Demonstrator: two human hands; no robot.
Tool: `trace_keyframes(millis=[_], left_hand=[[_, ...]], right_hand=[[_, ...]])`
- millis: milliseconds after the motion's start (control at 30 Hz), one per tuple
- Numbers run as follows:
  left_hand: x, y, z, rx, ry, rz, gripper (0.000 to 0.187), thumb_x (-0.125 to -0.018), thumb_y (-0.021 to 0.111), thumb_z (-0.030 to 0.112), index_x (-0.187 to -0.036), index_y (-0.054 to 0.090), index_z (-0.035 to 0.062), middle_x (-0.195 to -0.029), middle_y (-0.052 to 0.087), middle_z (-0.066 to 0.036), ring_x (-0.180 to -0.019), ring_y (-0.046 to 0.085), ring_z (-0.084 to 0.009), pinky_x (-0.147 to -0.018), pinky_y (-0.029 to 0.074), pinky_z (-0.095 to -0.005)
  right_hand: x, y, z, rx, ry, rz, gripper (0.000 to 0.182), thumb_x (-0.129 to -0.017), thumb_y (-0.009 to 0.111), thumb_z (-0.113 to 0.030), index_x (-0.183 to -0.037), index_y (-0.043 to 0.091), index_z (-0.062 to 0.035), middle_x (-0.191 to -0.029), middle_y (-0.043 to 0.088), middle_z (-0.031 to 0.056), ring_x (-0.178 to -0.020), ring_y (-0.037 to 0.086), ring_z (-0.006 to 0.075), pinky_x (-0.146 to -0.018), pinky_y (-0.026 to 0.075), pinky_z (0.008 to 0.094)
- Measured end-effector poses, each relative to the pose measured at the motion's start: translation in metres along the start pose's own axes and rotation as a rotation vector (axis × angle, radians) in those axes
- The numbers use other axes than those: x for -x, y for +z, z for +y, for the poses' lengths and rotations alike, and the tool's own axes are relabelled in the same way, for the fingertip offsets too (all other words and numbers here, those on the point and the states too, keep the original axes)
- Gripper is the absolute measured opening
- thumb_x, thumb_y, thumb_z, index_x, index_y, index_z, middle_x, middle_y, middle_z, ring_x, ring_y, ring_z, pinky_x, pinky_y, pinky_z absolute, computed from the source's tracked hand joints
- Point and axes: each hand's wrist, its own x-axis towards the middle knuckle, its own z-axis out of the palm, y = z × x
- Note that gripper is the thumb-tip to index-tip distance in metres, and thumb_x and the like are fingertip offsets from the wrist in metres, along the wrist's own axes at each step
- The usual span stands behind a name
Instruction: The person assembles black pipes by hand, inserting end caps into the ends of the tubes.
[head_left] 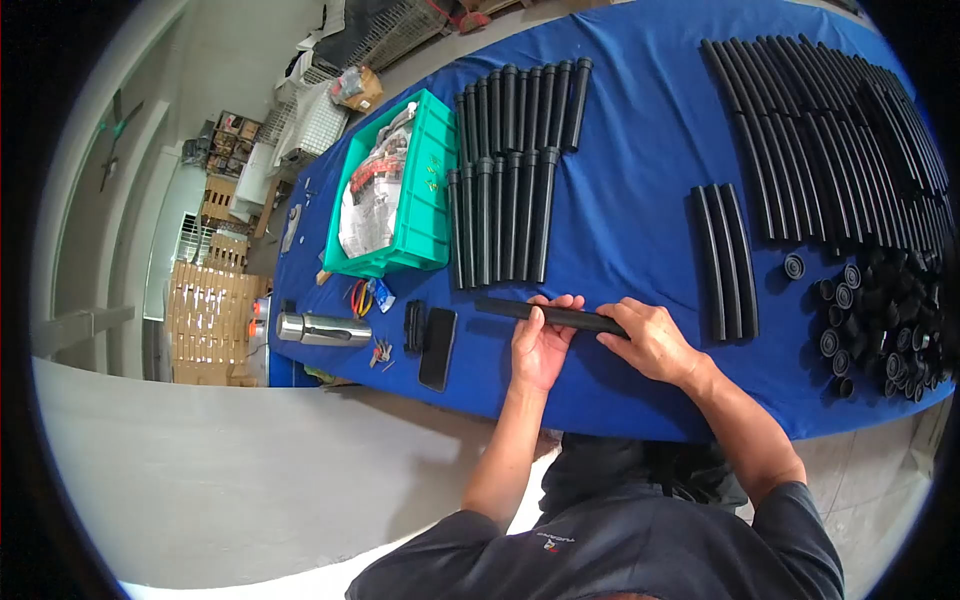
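Observation:
A black tube (580, 318) lies crosswise between my two hands, just above the blue cloth near the table's front edge. My left hand (541, 345), palm up, has its thumb and fingers around the tube's middle. The tube's right end is in my right hand (650, 341), whose fingers wrap over it from above. Three loose black tubes (727, 262) lie side by side to the right of my hands. Beyond my left hand, capped black tubes (513, 215) are laid out in two rows.
A green crate (424, 210) with newspaper stands at left. Near it are a steel flask (322, 330), a phone (438, 350), keys (381, 353) and pliers (361, 298). On the right lie many black tubes (790, 180) and a pile of black caps (892, 335) on the blue-covered table (640, 130).

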Motion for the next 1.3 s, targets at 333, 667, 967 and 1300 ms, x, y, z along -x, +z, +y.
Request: trace_keyframes(millis=[333, 667, 967, 1300], left_hand=[[0.001, 0.005, 0.000, -0.032, -0.005, 0.023, 0.023, -0.104, 0.060, 0.024, -0.121, 0.063, 0.0085, -0.128, 0.068, -0.020, -0.128, 0.061, -0.0357, -0.108, 0.052, -0.0488], [-0.001, 0.004, 0.001, -0.034, -0.025, 0.015, 0.021, -0.103, 0.061, 0.021, -0.120, 0.063, 0.0083, -0.129, 0.067, -0.020, -0.128, 0.060, -0.0366, -0.108, 0.052, -0.0498], [-0.001, 0.006, 0.000, -0.005, -0.033, 0.024, 0.021, -0.104, 0.060, 0.023, -0.119, 0.064, 0.0081, -0.130, 0.066, -0.021, -0.130, 0.059, -0.0368, -0.110, 0.050, -0.0500], [0.000, 0.006, 0.001, 0.037, -0.035, 0.046, 0.020, -0.104, 0.062, 0.025, -0.118, 0.064, 0.0103, -0.129, 0.067, -0.020, -0.130, 0.059, -0.0360, -0.112, 0.048, -0.0495]], right_hand=[[0.001, 0.002, 0.000, 0.092, -0.103, 0.071, 0.036, -0.088, 0.075, -0.014, -0.118, 0.064, 0.0016, -0.095, 0.067, 0.0189, -0.081, 0.069, 0.0381, -0.074, 0.056, 0.0446], [0.000, -0.002, 0.001, 0.019, -0.018, 0.066, 0.041, -0.085, 0.079, -0.019, -0.119, 0.066, 0.0005, -0.097, 0.068, 0.0188, -0.084, 0.069, 0.0388, -0.077, 0.056, 0.0444], [0.000, 0.001, -0.002, 0.146, -0.151, 0.118, 0.037, -0.085, 0.077, -0.013, -0.117, 0.066, 0.0013, -0.094, 0.067, 0.0167, -0.084, 0.069, 0.0348, -0.074, 0.057, 0.0401], [-0.003, 0.001, -0.003, 0.013, 0.007, 0.079, 0.035, -0.085, 0.079, -0.015, -0.113, 0.069, 0.0021, -0.087, 0.070, 0.0178, -0.079, 0.072, 0.0309, -0.073, 0.057, 0.0389]])
